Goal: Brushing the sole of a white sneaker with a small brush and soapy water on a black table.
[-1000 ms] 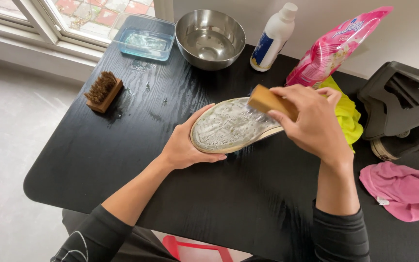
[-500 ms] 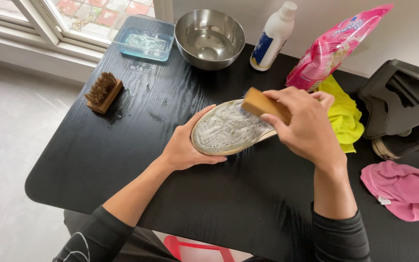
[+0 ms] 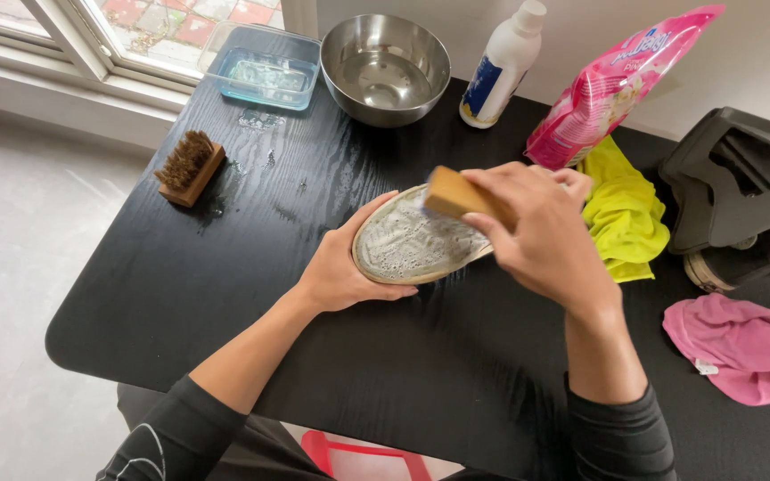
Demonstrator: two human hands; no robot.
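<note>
Head view, read from left to right. A spare wooden brush (image 3: 188, 167), bristles up, lies near the left edge of the black table (image 3: 225, 294), well apart from both hands. Wet patches mark the tabletop just beside it. Behind it, at the far edge by the window, stands a clear plastic tray (image 3: 262, 76) holding a shallow layer of liquid. Just to its right sits a steel bowl (image 3: 385, 68), upright.

The left hand (image 3: 342, 267) is in front of the table's middle. Its fingers are wrapped around the near end of a shoe (image 3: 407, 242), which is turned sole up and held just above the tabletop. The sole is covered with grey-white suds. The thumb lies along the upper rim of the sole; the palm supports the underside.

The right hand (image 3: 541, 233) is closed firmly around a wooden-backed brush (image 3: 458, 194). The brush block rests on the far right part of the sole, touching it; its bristles are hidden against the suds.

Behind the right hand stands a white bottle (image 3: 503, 64) with a blue label, and beside it a pink pouch (image 3: 621, 85) leans to the right. A yellow cloth (image 3: 621, 214) lies crumpled under the pouch, just beside the right hand. Further right stands a black frame (image 3: 741, 187), and a pink cloth (image 3: 746, 346) lies at the table's right edge.
</note>
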